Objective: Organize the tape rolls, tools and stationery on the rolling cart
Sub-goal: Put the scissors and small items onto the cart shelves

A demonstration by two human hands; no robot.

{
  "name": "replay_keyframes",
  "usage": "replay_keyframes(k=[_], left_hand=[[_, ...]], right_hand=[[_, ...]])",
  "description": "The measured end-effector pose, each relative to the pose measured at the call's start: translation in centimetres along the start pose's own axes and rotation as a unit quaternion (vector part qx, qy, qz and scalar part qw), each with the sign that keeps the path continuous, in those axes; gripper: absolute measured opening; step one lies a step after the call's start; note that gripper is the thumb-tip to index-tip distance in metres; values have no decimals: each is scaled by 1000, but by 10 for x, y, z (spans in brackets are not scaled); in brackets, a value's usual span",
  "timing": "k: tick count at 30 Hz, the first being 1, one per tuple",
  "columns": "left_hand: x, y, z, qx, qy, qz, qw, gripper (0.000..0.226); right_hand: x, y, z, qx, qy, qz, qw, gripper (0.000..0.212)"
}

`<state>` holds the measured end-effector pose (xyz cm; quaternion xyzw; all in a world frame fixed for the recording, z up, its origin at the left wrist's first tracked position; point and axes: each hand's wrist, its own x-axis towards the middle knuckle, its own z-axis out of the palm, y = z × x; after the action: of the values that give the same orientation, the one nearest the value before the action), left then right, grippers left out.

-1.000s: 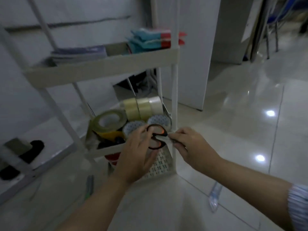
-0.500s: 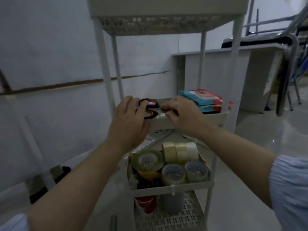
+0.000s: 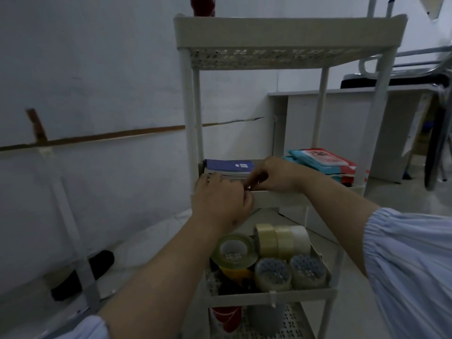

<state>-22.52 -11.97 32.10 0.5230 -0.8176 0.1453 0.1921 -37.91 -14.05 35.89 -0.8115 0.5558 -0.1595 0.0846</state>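
1. Tape rolls (image 3: 269, 258), clear and beige, are seen already gathered on the white plastic rolling cart (image 3: 288, 33), on the tier below both hands.
2. Left hand (image 3: 220, 201) and right hand (image 3: 276, 174) are curled together at the middle tier's rim over something small and hidden; what is clamped cannot be told.
3. Blue notebooks (image 3: 230, 166) lie stacked just beyond; placing remains.

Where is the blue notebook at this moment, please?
The blue notebook lies on the cart's middle shelf, on its left part, just behind the left hand and left of the red and teal packets.
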Motion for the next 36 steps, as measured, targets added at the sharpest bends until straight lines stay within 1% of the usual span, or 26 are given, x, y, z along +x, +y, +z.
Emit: replay_keyframes(k=[5, 9, 12, 14, 16, 17, 20, 23, 26, 28, 29, 31, 33, 34, 36], left_hand=[[-5, 3, 7, -1, 51, 6, 999, 36], [-5, 2, 7, -1, 65, 17, 998, 35], [-4, 0, 11, -16, 81, 21, 996, 35], [-6, 1, 16, -39, 114, 34, 992, 42], [-11, 4, 20, -54, 163, 64, 983, 51], [-14, 7, 23, -66, 192, 80, 976, 51], [-27, 21, 36, -121, 241, 130, 954, 45], [-44, 33, 55, -167, 266, 159, 936, 39], [-64, 39, 82, -195, 243, 175, 934, 37], [-80, 38, 102, -192, 219, 208, 934, 35], [-88, 34, 112, -179, 200, 237, 934, 34], [-106, 20, 130, -146, 147, 306, 929, 33], [-123, -3, 141, -124, 98, 352, 923, 33], [-131, -16, 145, -118, 80, 359, 923, 33], [-145, -43, 151, -101, 48, 341, 933, 35]], right_hand=[[0, 0, -2, -16, -17, 5, 1000, 16], [-3, 1, -4, -17, -24, 1, 1000, 20], [-7, 4, -8, -1, -15, -9, 1000, 22], [-10, 4, -7, -1, 18, -29, 999, 22], [-17, 2, -5, 15, 74, -43, 996, 21], [-22, 1, -6, 34, 109, -49, 992, 20], [-48, 4, -5, 82, 208, -75, 972, 15], [-78, 12, 8, 96, 264, -91, 955, 13], [-101, 21, 37, 144, 292, -91, 941, 13], [-110, 24, 59, 165, 298, -89, 936, 11], [-113, 26, 71, 167, 285, -87, 940, 11], [-116, 26, 99, 174, 228, -84, 954, 12], [-114, 25, 129, 184, 174, -76, 964, 12], [-112, 22, 144, 191, 152, -69, 967, 11], [-107, 14, 174, 209, 110, -64, 970, 12]])
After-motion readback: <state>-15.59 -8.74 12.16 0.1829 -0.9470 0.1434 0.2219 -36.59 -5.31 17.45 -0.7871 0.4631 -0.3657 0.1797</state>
